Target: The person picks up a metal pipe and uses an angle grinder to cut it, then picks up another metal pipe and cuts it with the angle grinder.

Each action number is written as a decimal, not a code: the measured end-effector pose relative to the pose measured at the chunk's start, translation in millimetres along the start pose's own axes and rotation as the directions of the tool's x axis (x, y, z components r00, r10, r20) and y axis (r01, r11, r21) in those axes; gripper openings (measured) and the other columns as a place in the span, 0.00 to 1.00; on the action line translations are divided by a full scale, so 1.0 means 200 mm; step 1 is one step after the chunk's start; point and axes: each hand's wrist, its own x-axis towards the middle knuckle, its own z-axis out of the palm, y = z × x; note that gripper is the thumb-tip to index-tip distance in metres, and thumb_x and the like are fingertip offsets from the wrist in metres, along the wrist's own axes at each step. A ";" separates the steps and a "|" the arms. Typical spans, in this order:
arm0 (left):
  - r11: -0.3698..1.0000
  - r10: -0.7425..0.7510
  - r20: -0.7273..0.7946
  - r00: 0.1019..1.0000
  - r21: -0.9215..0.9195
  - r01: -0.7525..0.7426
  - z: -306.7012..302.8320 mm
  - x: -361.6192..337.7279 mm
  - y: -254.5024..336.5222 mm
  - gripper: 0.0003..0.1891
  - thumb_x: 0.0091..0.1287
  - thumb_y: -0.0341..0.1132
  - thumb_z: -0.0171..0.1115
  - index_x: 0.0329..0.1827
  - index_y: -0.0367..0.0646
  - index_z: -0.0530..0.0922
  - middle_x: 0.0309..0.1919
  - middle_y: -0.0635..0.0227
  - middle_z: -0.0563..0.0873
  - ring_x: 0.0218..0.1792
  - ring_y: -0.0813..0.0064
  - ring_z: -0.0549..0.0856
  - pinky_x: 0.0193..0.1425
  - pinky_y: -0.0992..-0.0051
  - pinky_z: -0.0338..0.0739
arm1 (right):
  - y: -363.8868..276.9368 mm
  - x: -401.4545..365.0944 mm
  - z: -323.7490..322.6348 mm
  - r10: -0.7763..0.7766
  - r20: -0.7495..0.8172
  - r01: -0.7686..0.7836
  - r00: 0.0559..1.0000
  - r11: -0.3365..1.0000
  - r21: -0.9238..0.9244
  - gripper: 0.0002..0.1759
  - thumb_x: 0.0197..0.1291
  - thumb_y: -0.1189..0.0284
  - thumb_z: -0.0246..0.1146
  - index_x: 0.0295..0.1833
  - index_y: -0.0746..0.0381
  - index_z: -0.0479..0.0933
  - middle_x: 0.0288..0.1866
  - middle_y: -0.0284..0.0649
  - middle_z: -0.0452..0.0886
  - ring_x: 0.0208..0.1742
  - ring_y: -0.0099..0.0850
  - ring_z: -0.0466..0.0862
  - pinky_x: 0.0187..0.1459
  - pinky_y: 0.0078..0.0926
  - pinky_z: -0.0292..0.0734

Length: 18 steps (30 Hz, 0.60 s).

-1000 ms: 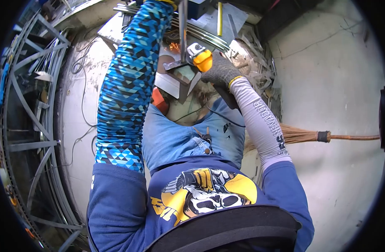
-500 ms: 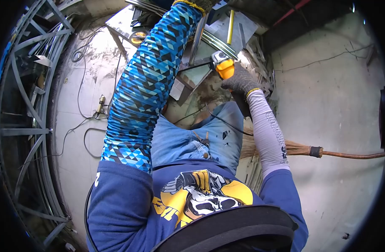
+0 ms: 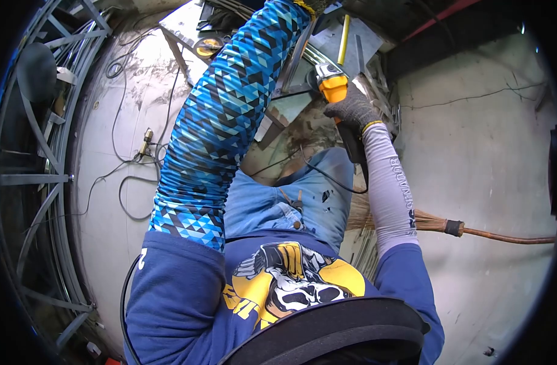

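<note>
In a dark grey work glove, my right hand [image 3: 356,111] is closed around a yellow and black angle grinder [image 3: 334,87]. The grinder's silver head points away from me, beside metal pieces, and a black cord [image 3: 327,173] trails from its rear. Far forward at the top edge, my left hand [image 3: 315,5] is gloved and mostly cut off, so its fingers are hidden. Just below that hand lie long metal bars [image 3: 298,53]. A flat sheet [image 3: 366,42] with a yellow strip [image 3: 343,39] on it lies ahead of the grinder.
A straw broom [image 3: 433,224] lies at my right. Cables and a plug [image 3: 146,141] are spread over the floor at my left. Steel frames [image 3: 35,180] stand along the left side. Near the left forearm sits a round yellow and black object [image 3: 207,47].
The grinder and my right hand have shifted slightly right. My left arm also sits further right, and most of the surroundings have moved a little the same way as the view turned.
</note>
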 end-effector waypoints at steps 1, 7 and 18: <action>1.000 0.003 0.002 1.000 0.012 -0.003 0.00 0.00 0.00 0.37 0.77 0.66 0.57 0.54 0.32 0.85 0.31 0.59 0.87 0.36 0.72 0.82 0.45 0.65 0.78 | 0.01 0.00 -0.01 0.023 0.011 -0.023 1.000 0.998 0.054 0.53 0.36 0.57 0.81 0.71 0.64 0.71 0.62 0.54 0.84 0.60 0.49 0.86 0.65 0.40 0.80; 0.997 -0.025 -0.006 1.000 0.078 0.025 0.02 0.00 -0.04 0.36 0.78 0.67 0.55 0.53 0.34 0.85 0.30 0.61 0.85 0.35 0.72 0.81 0.43 0.65 0.77 | -0.03 -0.06 -0.03 -0.006 -0.029 0.006 1.000 1.000 0.015 0.51 0.37 0.59 0.81 0.70 0.64 0.72 0.60 0.53 0.84 0.59 0.47 0.86 0.64 0.39 0.81; 1.000 0.005 0.002 1.000 -0.019 -0.005 0.01 -0.01 -0.04 0.36 0.78 0.67 0.54 0.52 0.36 0.84 0.30 0.66 0.83 0.36 0.74 0.79 0.45 0.65 0.77 | 0.05 -0.02 0.04 0.005 -0.022 -0.004 1.000 1.000 0.027 0.57 0.37 0.59 0.82 0.75 0.64 0.66 0.64 0.55 0.83 0.65 0.49 0.84 0.68 0.41 0.79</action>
